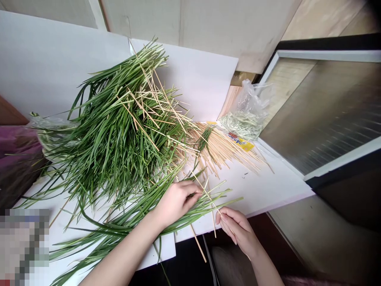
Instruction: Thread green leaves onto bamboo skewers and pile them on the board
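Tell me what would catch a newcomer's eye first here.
The big heap of long green stalks would likely draw the eye first, rising left of center in front of the white panel. Next, nearer the camera, the left hand is over loose green stalks, while the right hand holds a thin stick. To the heap's right, many wooden sticks fan out near a clear plastic bag.

White tabletop [268,184], large heap of garlic chives [110,135], looser chive leaves [131,218] along its front, bamboo skewers [220,149] fanned out to the right, clear plastic bag [247,117] of pale-green pieces [241,125] beside them
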Tool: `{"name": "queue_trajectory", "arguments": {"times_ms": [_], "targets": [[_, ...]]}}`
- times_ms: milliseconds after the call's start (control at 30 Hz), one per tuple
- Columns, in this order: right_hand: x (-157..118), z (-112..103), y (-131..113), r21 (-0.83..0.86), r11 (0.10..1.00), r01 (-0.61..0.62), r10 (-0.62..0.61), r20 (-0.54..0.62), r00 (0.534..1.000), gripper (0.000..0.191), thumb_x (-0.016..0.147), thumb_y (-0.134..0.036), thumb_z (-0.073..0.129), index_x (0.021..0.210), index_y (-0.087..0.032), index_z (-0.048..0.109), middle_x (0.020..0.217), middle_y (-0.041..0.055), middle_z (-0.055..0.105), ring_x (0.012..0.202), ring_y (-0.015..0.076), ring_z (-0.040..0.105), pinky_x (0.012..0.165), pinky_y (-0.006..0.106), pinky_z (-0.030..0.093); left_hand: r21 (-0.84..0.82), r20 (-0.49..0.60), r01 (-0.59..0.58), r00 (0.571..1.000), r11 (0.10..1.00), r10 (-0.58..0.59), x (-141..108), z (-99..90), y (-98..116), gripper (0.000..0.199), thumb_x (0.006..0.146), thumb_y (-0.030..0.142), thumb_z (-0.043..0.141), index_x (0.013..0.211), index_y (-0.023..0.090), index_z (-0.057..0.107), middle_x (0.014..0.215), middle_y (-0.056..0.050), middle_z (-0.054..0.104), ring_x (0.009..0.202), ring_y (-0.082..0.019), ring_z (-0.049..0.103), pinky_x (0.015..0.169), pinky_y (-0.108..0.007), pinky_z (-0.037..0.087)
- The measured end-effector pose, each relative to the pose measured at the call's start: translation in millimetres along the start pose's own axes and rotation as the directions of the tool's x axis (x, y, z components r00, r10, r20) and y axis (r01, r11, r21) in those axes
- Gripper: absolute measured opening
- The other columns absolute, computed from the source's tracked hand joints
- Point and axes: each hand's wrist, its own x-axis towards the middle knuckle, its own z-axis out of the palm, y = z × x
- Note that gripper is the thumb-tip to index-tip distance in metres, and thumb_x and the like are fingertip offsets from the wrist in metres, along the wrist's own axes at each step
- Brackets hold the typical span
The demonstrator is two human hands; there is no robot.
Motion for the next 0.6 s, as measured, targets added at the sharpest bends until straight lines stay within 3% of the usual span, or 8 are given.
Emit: {"name": "queue_trajectory", "arguments": {"times_ms": [133, 233, 300, 367, 467, 600], "targets": [[-0.7, -0.4, 1.3, 0.024, 1.000, -0.002, 0.002, -0.013, 1.000, 0.039, 0.107, -0.047, 0.052, 0.084, -0.017, 0.064, 0.043, -0.0113, 0.033, 0.038, 0.0086, 0.021, 0.045, 0.027, 0.017, -0.122, 0.056, 0.049, 0.998, 0.991, -0.043, 3.5, -12.3, 1.7, 0.016, 0.090, 0.015, 0.060, 0.093, 0.018, 0.075, 0.086, -0.003, 0.074, 0.078, -0.016, 0.067, 0.074, -0.027, 0.050], [-1.0, -1.0, 2.1, 0.034, 0.999, -0.009, 0.009, -0.016, 1.000, 0.040, 0.106, -0.048, 0.053, 0.084, -0.017, 0.064, 0.042, -0.0115, 0.033, 0.038, 0.0086, 0.021, 0.046, 0.027, 0.017, -0.156, 0.047, 0.145, 0.989, 0.977, -0.139, 6.2, -17.6, -2.1, 0.023, 0.094, 0.018, 0.054, 0.104, 0.018, 0.075, 0.091, -0.004, 0.076, 0.080, -0.017, 0.068, 0.075, -0.029, 0.052], [-1.0, -1.1, 1.9, 0.031, 0.999, -0.013, 0.013, -0.011, 1.000, 0.040, 0.106, -0.048, 0.053, 0.083, -0.017, 0.064, 0.042, -0.0115, 0.033, 0.038, 0.0088, 0.021, 0.046, 0.027, 0.017, -0.057, -0.012, 0.207, 0.978, 0.977, -0.208, 6.9, -16.5, -6.7, 0.025, 0.097, 0.021, 0.052, 0.109, 0.017, 0.073, 0.093, -0.005, 0.075, 0.081, -0.018, 0.067, 0.078, -0.031, 0.052], [-1.0, -0.9, 1.1, 0.022, 1.000, -0.019, 0.019, -0.008, 1.000, 0.041, 0.106, -0.049, 0.053, 0.083, -0.017, 0.063, 0.042, -0.0114, 0.033, 0.038, 0.0090, 0.021, 0.046, 0.027, 0.017, 0.137, -0.038, 0.209, 0.978, 0.968, -0.206, 6.6, -12.5, -11.4, 0.021, 0.096, 0.024, 0.056, 0.108, 0.018, 0.073, 0.097, -0.007, 0.073, 0.089, -0.022, 0.066, 0.085, -0.035, 0.051], [-0.9, -0.3, -0.3, 0.004, 1.000, -0.029, 0.029, -0.012, 0.999, 0.042, 0.105, -0.051, 0.053, 0.082, -0.017, 0.063, 0.043, -0.0112, 0.033, 0.038, 0.0092, 0.021, 0.046, 0.027, 0.017, 0.397, 0.039, 0.136, 0.986, 0.908, -0.165, 4.8, -5.4, -15.5, 0.016, 0.092, 0.028, 0.065, 0.102, 0.019, 0.074, 0.102, -0.010, 0.070, 0.102, -0.028, 0.061, 0.092, -0.041, 0.048], [-0.8, 0.2, -1.2, -0.008, 0.999, -0.039, 0.039, -0.018, 0.999, 0.043, 0.104, -0.054, 0.053, 0.082, -0.017, 0.062, 0.043, -0.0112, 0.031, 0.039, 0.0095, 0.021, 0.046, 0.027, 0.017, 0.481, 0.096, 0.102, 0.981, 0.871, -0.168, 3.0, -1.5, -15.4, 0.009, 0.088, 0.025, 0.068, 0.094, 0.022, 0.075, 0.098, -0.009, 0.068, 0.099, -0.029, 0.059, 0.089, -0.042, 0.047]]}}
